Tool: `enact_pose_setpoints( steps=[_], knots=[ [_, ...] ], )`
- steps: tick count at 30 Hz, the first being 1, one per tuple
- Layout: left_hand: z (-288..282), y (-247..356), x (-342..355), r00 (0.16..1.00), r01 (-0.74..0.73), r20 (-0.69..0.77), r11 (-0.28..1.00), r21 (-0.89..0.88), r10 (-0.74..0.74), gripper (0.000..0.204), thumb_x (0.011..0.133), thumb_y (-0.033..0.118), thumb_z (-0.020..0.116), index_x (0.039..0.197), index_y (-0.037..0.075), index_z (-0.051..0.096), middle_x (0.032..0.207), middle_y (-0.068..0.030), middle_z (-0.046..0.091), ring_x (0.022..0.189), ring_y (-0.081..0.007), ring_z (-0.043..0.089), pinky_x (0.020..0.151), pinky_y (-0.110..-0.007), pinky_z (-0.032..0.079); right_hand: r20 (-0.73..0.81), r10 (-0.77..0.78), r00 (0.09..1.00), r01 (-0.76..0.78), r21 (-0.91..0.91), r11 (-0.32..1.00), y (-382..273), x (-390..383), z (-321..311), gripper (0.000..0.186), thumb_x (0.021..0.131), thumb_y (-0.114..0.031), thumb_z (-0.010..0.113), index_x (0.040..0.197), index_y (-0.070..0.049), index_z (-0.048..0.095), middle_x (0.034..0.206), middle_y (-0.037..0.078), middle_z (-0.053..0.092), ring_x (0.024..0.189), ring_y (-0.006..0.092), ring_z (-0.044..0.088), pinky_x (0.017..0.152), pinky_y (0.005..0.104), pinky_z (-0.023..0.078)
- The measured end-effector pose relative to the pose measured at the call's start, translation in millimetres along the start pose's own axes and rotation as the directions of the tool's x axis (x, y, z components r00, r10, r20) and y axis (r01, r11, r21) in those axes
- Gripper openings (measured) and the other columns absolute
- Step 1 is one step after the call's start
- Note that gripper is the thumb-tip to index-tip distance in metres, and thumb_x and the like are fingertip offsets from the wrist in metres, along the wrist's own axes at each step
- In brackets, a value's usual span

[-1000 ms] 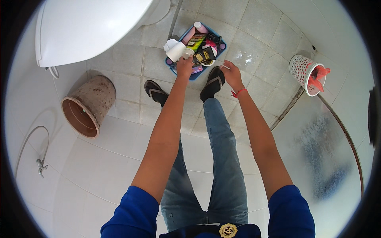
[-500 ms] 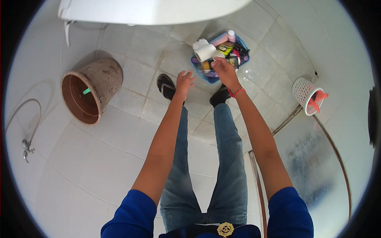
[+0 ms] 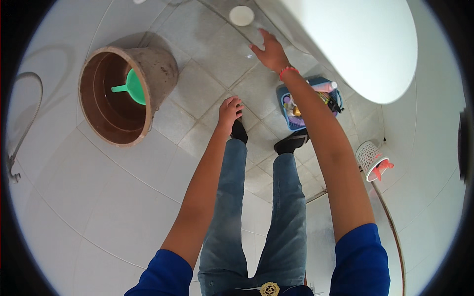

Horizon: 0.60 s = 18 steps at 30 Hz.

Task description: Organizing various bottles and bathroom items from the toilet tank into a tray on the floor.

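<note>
My right hand (image 3: 271, 52), with a red bracelet at the wrist, reaches forward over the tiled floor. Its fingers are spread and nothing is in them. Just ahead of it is a round white object (image 3: 242, 16) whose kind I cannot make out. My left hand (image 3: 230, 114) hangs above my left foot, fingers loosely bent and apart, holding nothing. Below my right forearm sits a blue basket (image 3: 285, 109) of mixed toiletries, with a pink bottle (image 3: 323, 87) at its far side. The forearm hides part of the basket.
At the left a brown bucket (image 3: 165, 69) holds a green dipper (image 3: 134, 88). A large white rounded fixture (image 3: 365, 44) juts in at the upper right. To the right is a white perforated bin (image 3: 368, 154) with a coral-coloured item (image 3: 382, 168). A hose (image 3: 37, 98) runs along the left wall.
My right hand has moved from over the basket to the floor beyond it, close to the round white object. The view has shifted, and more of the green dipper shows.
</note>
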<state>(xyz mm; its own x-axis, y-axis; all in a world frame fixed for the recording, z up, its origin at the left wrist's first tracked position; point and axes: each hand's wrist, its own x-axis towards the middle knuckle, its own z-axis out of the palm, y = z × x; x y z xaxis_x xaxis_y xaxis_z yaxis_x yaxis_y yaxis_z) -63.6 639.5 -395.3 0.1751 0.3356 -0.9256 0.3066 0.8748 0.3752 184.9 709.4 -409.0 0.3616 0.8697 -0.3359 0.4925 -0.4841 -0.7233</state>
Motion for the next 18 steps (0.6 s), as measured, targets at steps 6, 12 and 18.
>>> enact_pose_setpoints(
  steps=[6,12,18],
  knots=[
    [-29.4,21.7,11.0,1.0,0.016,0.008,0.995,-0.101,-0.016,0.051,0.099,0.038,0.05,0.135,0.003,0.043,0.132,-0.0146,0.055,0.117,-0.0252,0.057,0.094,-0.039,0.048,0.024,0.158,0.987,-0.139,-0.357,0.924,-36.1,98.5,37.9,0.095,0.082,-0.03,0.073,0.152,-0.025,0.01,0.154,0.026,0.015,0.127,0.048,0.045,0.102,0.0472,0.046],
    [-53.6,34.5,16.7,0.999,0.031,0.031,0.992,-0.126,-0.027,0.051,0.099,0.038,0.049,0.136,0.003,0.043,0.132,-0.015,0.055,0.117,-0.0252,0.057,0.096,-0.039,0.047,0.073,0.264,0.962,-0.193,-0.5,0.844,-38.5,121.3,50.4,0.092,0.082,-0.034,0.073,0.151,-0.028,0.013,0.146,0.029,0.025,0.127,0.0462,0.046,0.102,0.0503,0.046],
    [-64.0,49.6,8.3,0.999,0.048,0.004,0.991,-0.126,-0.048,0.051,0.099,0.039,0.05,0.136,0.004,0.043,0.133,-0.0146,0.054,0.117,-0.0253,0.056,0.096,-0.041,0.047,0.034,0.212,0.977,-0.161,-0.537,0.828,-46.7,104.2,37.9,0.086,0.078,-0.034,0.073,0.146,-0.026,0.021,0.131,0.025,0.042,0.112,0.0428,0.059,0.092,0.0493,0.051]
  ],
)
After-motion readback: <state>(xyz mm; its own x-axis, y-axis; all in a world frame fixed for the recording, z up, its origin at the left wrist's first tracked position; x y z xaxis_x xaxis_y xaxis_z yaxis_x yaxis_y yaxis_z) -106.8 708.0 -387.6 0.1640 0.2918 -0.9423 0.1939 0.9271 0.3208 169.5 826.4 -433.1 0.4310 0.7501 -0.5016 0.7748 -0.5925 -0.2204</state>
